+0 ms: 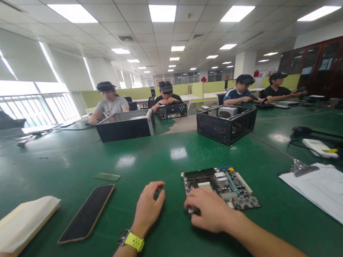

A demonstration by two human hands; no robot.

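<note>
Left of the motherboard [230, 186] is the empty left hand [147, 203]; over the board, the right hand [209, 210], its grip unclear.

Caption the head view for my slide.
Right hand at the near-left corner of a motherboard on a green tabletop; left hand between board and smartphone.

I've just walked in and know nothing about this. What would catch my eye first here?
Probably the circuit board on the green table, with the person's right hand over its near-left part. Next, the bright yellow watch strap on the left wrist; that left hand is to the left of the board. Farther across the table, the open black computer case stands out on the right.
</note>
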